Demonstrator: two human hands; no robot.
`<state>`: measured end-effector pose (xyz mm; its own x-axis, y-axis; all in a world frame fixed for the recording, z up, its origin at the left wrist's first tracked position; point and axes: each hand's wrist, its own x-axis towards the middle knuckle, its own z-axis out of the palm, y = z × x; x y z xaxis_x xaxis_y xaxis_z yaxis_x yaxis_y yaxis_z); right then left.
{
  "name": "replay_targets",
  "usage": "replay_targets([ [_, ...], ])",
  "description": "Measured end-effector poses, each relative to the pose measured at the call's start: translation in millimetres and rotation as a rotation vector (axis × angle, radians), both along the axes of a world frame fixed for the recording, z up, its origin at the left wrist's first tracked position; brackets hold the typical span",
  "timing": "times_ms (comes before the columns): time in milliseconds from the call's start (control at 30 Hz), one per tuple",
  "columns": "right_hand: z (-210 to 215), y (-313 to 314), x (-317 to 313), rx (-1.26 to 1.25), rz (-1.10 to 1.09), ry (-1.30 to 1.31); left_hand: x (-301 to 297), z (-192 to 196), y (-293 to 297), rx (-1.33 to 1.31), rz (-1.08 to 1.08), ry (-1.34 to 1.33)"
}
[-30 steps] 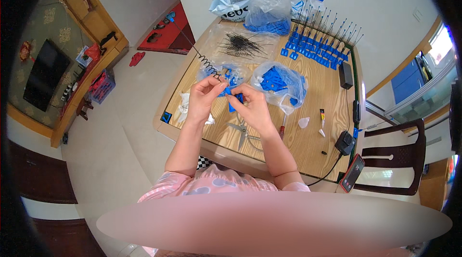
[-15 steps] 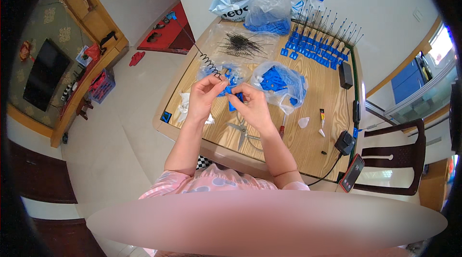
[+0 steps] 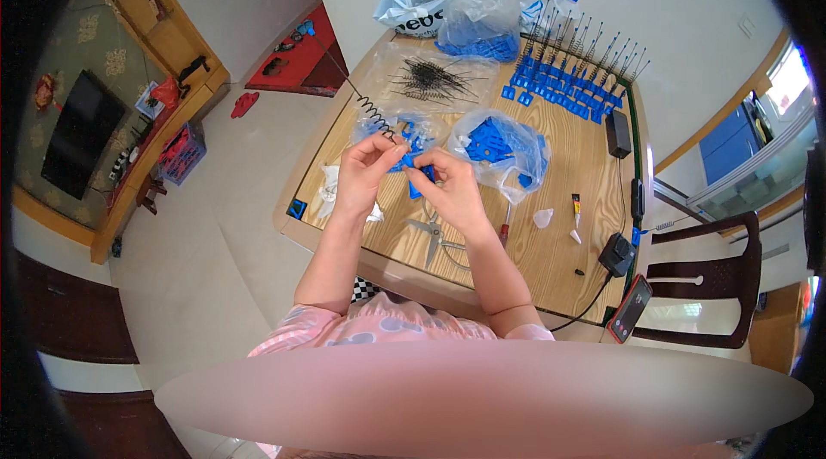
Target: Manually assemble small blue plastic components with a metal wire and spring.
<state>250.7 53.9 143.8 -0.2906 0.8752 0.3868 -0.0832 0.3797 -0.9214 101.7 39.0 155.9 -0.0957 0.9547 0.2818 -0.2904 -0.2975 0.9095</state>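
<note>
My left hand (image 3: 366, 171) is closed in a pinch on the lower end of a black coiled spring wire (image 3: 375, 115). The wire slants up to the far left and ends in a small blue tip (image 3: 311, 30). Fingers of my right hand (image 3: 452, 190) are closed on a blue plastic piece (image 3: 408, 163) that meets the wire's lower end between both hands; how they join is hidden by my fingers. Beneath the hands lie more blue pieces on clear plastic. Grey-bladed scissors (image 3: 433, 238) rest on the table just below my right hand.
A clear bag of blue parts (image 3: 492, 143) lies beyond my right hand. Black spring wires (image 3: 430, 79) are heaped on plastic farther back. Rows of assembled blue pieces with springs (image 3: 564, 93) stand at the far right. A screwdriver (image 3: 505, 222), glue tube (image 3: 576, 209) and phone (image 3: 631, 309) lie rightward.
</note>
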Motion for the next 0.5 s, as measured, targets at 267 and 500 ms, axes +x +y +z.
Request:
replay_targets([
  [267,-0.5,0.5,0.6,-0.025,0.018,-0.009,-1.9,-3.7,2.2,0.008,-0.004,0.009],
  [500,2.7,-2.1,0.8,-0.046,0.026,-0.01,-2.3,-3.2,0.7,0.0,0.001,0.009],
])
